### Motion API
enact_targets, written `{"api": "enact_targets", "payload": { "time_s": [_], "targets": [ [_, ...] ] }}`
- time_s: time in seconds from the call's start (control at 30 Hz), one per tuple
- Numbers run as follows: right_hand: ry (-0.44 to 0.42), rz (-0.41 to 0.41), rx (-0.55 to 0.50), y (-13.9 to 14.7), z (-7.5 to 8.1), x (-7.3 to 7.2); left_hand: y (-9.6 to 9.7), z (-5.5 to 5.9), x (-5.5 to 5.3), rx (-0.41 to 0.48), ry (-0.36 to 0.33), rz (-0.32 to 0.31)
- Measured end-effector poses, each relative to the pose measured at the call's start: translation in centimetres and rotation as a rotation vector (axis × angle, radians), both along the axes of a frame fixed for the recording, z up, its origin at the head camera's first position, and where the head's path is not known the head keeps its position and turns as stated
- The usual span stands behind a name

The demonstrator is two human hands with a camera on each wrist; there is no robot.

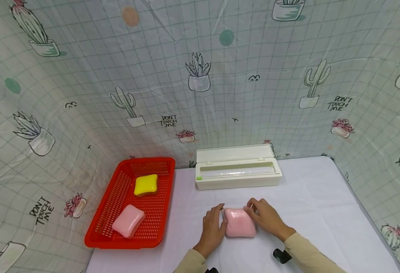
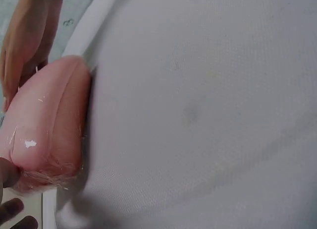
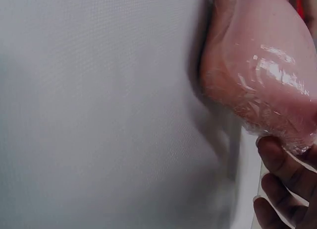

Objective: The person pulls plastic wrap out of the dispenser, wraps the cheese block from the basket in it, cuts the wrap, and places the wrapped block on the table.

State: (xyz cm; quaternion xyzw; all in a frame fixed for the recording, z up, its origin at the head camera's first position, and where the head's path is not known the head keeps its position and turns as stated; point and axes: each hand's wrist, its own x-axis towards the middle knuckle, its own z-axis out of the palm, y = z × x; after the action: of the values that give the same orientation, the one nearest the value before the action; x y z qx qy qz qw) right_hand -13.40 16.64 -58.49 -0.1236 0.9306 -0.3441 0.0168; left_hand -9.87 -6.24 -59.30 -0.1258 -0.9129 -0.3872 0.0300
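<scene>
A pink sponge (image 1: 240, 223), wrapped in clear, wrinkled plastic film, lies on the white-covered table between the hands. My left hand (image 1: 211, 229) is at its left side, thumb along the edge and fingers reaching forward. The left wrist view shows a fingertip against the film-covered end of the sponge (image 2: 37, 117). At the far right corner, my right hand (image 1: 267, 218) has its fingers bent and pinches the film. Close up in the right wrist view, bunched film from the sponge (image 3: 267, 65) meets the fingers (image 3: 275, 157) of that hand.
A red basket (image 1: 167, 212) on the left holds a yellow sponge (image 1: 146, 185) and another pink sponge (image 1: 128, 221). Behind the hands stands a white cling film box (image 1: 239, 182), its lid raised and a roll inside. Patterned curtains (image 1: 220, 110) enclose the table.
</scene>
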Motion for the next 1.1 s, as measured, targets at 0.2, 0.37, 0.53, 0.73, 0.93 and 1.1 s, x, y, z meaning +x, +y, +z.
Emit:
{"api": "enact_targets", "payload": {
  "time_s": [0.2, 0.37, 0.53, 0.73, 0.93, 1.1],
  "targets": [
    [0.138, 0.056, 0.096, 0.1, -0.4, 0.6, -0.3, -0.1, -0.3, -0.144, 0.147, -0.069],
    [0.258, 0.207, 0.178, 0.8, -0.3, 1.4, -0.8, 0.0, -0.2, -0.291, 0.137, -0.128],
    [0.326, 0.291, 0.261, 1.3, -0.4, 1.9, -0.9, -0.1, -0.4, -0.413, 0.109, -0.162],
    [0.378, 0.301, 0.281, 1.1, -0.8, 1.8, -0.4, -0.1, -0.5, -0.477, 0.141, -0.156],
    [0.367, 0.303, 0.296, 1.3, -1.2, 1.8, -0.3, -0.4, -0.6, -0.498, 0.147, -0.158],
    [0.332, 0.302, 0.294, 1.5, -1.1, 1.9, -0.6, -0.5, -0.6, -0.499, 0.155, -0.167]
  ]
}}
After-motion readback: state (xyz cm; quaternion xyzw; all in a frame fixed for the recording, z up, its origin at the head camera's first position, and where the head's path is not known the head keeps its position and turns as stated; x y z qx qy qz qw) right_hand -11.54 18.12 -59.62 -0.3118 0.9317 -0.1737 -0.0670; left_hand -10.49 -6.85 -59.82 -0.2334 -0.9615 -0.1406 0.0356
